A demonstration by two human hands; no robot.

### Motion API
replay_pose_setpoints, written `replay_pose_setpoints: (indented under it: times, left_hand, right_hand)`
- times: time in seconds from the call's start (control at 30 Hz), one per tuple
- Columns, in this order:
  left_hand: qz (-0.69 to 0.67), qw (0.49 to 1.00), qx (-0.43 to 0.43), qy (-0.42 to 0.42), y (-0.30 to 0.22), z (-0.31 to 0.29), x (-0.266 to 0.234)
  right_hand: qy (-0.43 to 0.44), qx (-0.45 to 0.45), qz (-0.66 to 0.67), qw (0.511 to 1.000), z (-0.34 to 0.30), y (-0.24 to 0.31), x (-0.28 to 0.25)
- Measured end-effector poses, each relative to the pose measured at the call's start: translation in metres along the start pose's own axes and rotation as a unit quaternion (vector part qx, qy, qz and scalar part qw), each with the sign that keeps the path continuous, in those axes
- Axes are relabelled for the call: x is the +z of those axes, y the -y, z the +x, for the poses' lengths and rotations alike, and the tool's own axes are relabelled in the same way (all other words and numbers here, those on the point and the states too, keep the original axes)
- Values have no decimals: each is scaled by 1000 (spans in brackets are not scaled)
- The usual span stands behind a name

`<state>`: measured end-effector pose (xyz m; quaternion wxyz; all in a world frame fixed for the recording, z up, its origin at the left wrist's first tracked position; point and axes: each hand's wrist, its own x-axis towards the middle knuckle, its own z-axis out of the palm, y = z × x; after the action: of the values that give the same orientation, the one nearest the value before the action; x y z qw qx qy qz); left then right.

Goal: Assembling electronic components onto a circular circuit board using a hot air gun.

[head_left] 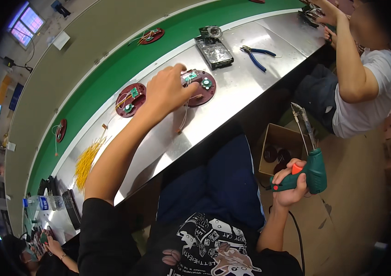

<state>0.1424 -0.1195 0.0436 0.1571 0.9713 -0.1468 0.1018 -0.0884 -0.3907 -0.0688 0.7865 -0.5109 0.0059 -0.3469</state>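
My left hand (165, 89) reaches over the work surface and grips a dark red round disc (207, 97) by its left side. Its thumb lies across the disc's face, and the other fingers bend at the upper left edge, partly hidden. Small green circuit boards (206, 83) sit on that disc, and a thin wire (184, 120) hangs from it. Left of the hand lies a second such disc (135, 87) with boards and wires. My right hand (292, 191) holds a green soldering gun (316, 170) with a red trigger, tip upward, away from the bench.
Blue-handled cutters (256, 57) and a black device (214, 53) lie farther along the metal bench (237, 87). Yellow wires (86, 165) are bundled at left. More discs ride a green belt (108, 64). A co-worker (366, 87) sits at right, near a cardboard box (263, 156).
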Motion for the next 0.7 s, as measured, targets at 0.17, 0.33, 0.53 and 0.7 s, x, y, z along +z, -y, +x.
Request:
replay_pose_setpoints:
  times: [0.17, 0.33, 0.53, 0.7]
  left_hand:
    - [69, 996, 13, 62, 25, 6, 3]
    - [24, 984, 30, 174, 38, -40, -23]
    - [-52, 984, 60, 162, 72, -110, -55]
    - [-121, 989, 72, -37, 102, -141, -64]
  right_hand:
    - [20, 8, 9, 1000, 2, 2, 8]
    - [56, 28, 12, 998, 3, -2, 12]
    - [111, 53, 15, 992, 5, -9, 24]
    - [156, 58, 19, 986, 14, -19, 33]
